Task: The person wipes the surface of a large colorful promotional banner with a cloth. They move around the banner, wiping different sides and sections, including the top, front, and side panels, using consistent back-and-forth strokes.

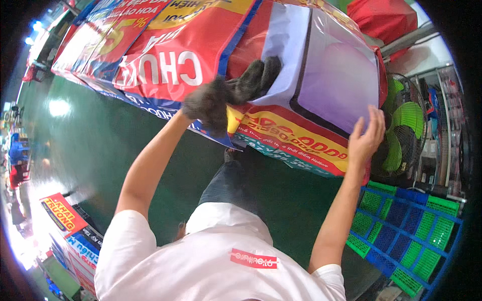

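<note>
A large printed plastic banner (175, 55), mostly red with blue, yellow and white areas, covers a bulky boxy shape in front of me. My left hand (207, 104) is at its near edge in a dark grey knit glove, smeared by motion. Beyond it, dark glove fingers (258, 78) stretch across the banner; whether they belong to a second glove, I cannot tell. My right hand (367, 134) is bare and open, fingers apart, at the right edge of the banner beside its pale purple panel (341, 75).
Close on the right stands a fan (407, 120) with green blades. Blue and green plastic mesh panels (401, 226) lie below it. A red cover (386, 22) is at the far right. Printed boxes (75, 241) stand at the lower left on the dark green floor (100, 145).
</note>
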A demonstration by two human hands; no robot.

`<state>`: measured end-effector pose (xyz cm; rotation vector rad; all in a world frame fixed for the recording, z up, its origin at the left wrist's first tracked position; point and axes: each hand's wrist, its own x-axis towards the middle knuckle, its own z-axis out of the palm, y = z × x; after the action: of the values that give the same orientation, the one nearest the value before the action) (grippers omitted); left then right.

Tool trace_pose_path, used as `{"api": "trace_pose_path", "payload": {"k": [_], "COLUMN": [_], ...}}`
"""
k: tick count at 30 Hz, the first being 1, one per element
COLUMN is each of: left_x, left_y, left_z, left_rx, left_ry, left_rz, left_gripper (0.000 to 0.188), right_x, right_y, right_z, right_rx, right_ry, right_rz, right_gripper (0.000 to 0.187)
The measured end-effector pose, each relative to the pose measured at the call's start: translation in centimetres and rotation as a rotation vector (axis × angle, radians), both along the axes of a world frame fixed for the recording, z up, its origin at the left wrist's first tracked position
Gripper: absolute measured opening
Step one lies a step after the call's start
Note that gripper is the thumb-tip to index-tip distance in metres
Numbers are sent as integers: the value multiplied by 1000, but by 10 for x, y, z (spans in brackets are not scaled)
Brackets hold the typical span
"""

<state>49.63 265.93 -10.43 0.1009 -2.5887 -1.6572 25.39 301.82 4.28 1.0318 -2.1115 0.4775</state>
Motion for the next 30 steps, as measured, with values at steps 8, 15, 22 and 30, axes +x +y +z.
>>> {"api": "trace_pose_path", "payload": {"k": [8, 15, 22, 30], "left_x": [72, 27, -21, -104], "left_y": [28, 34, -19, -137], "left_z": [2, -32, -51, 33], "left_rx": [-126, -197, -225, -1038], "left_ry": [432, 374, 67, -158], "left_rz": [1140, 1170, 828, -75], "left_gripper": [46, 41, 29, 33], "right_x": [132, 156, 134, 127], "right_y": [-140, -185, -271, -279], "right_z": [-28, -52, -83, -87], "right_rx": [143, 209, 211, -72], "right_ry": [-170, -485, -1000, -1320], "right_rz": [523, 448, -36, -21], "right_gripper": [20, 25, 51, 26]}}
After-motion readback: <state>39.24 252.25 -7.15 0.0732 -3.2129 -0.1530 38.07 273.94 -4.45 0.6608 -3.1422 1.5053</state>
